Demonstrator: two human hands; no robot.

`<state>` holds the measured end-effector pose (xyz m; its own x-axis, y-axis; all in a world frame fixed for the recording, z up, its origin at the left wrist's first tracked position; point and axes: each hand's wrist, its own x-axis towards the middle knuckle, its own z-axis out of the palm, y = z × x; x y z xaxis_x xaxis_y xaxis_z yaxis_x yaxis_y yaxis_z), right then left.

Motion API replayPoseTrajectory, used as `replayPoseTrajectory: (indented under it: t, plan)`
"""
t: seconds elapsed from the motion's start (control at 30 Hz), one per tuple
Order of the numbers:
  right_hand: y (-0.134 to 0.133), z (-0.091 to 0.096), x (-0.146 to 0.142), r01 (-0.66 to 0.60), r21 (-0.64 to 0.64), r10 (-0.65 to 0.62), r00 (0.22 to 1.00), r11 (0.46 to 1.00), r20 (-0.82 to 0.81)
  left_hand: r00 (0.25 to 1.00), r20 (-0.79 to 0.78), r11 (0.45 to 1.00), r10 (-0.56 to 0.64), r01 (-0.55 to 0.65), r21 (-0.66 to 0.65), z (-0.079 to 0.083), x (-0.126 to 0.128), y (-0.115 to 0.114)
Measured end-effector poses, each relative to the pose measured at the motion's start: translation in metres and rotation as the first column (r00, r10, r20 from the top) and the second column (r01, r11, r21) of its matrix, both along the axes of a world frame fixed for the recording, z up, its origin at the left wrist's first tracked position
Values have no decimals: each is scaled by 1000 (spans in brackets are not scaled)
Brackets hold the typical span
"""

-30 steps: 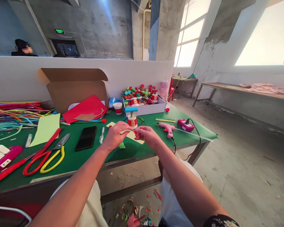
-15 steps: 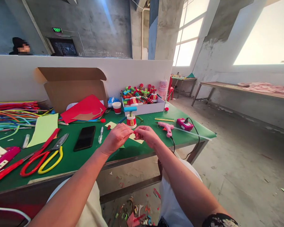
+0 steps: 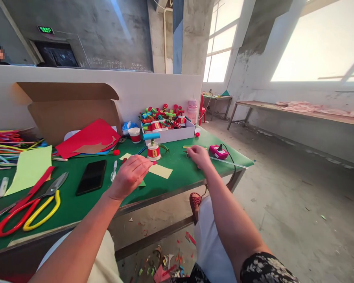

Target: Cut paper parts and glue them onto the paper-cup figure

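My left hand [image 3: 129,175] hovers over the green table [image 3: 76,204], fingers drawn together with a small red piece [image 3: 153,162] at their tips. Just beyond them stands a red-and-white paper-cup figure [image 3: 153,150] with a blue top and coiled arms, beside a pale yellow paper slip [image 3: 161,171]. My right hand [image 3: 198,155] has reached right and lies curled over the pink glue gun, which is almost wholly hidden under it; its black cable [image 3: 205,189] drops off the table edge.
A white box [image 3: 172,136] of finished figures stands behind, with a paper cup [image 3: 135,135]. A pink power unit [image 3: 218,151], black phone [image 3: 91,177], red and yellow scissors [image 3: 32,208], red paper [image 3: 88,137], cardboard box [image 3: 73,106] and pipe cleaners [image 3: 6,145] lie around. Scraps litter the floor.
My hands, together in front of the figure before, have separated. The right hand moved right onto the glue gun; the left stayed near the figure. The view turned right.
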<state>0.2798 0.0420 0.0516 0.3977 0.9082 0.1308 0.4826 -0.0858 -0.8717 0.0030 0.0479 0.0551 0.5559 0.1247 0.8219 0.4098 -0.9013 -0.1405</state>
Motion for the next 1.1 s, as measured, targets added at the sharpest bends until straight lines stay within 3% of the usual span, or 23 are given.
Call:
replayPoseTrajectory:
  t: [0.07,0.1,0.2,0.3,0.4,0.47,0.53,0.6,0.67,0.73,0.8,0.87,0.93,1.03,1.1]
  plan:
    - [-1,-2,30,239,-125,-190,930,963,316,1000,-4,999,5,-5,45,0,-4,-3]
    - [-2,-4,40,299,-208,-190,887,931,422,1000,-1,998,10,-10,69,0,-5,-4]
    - [-6,-7,51,319,-367,-107,862,874,495,1000,12,992,18,-20,124,-2,-5,-4]
    - [-7,-6,45,254,-433,-27,885,865,465,1000,6,990,-1,0,144,-3,-3,-3]
    - [-10,-3,41,153,-460,47,918,874,395,1000,-1,988,-27,27,153,0,-4,-5]
    - [-13,-2,40,85,-405,37,958,910,284,999,6,986,-33,32,161,5,-7,-7]
    - [-17,0,36,1,-304,24,996,953,81,999,12,983,-38,36,181,10,-10,-11]
    - [-21,3,28,-98,-160,63,975,982,-215,999,7,978,-44,42,204,14,-12,-15]
    - [-22,7,16,-166,-11,135,836,986,-531,999,0,974,-44,43,224,15,-11,-17]
    - [-22,10,1,-210,55,179,630,976,-755,999,-6,972,-34,34,232,15,-10,-19]
    - [-21,12,-12,-293,93,223,450,951,-864,1000,-16,971,-22,25,238,14,-10,-19]
    - [-23,15,-22,-378,152,299,369,913,-880,1000,-27,971,-14,20,239,13,-10,-18]
    - [-29,19,-25,-429,208,396,414,879,-820,1000,-26,972,-4,10,236,12,-11,-16]
    - [-44,31,-20,-501,240,534,601,832,-595,999,-27,975,24,-17,222,10,-14,-11]
    - [-53,40,-13,-558,212,587,674,803,-448,998,-36,976,42,-34,214,7,-16,-6]
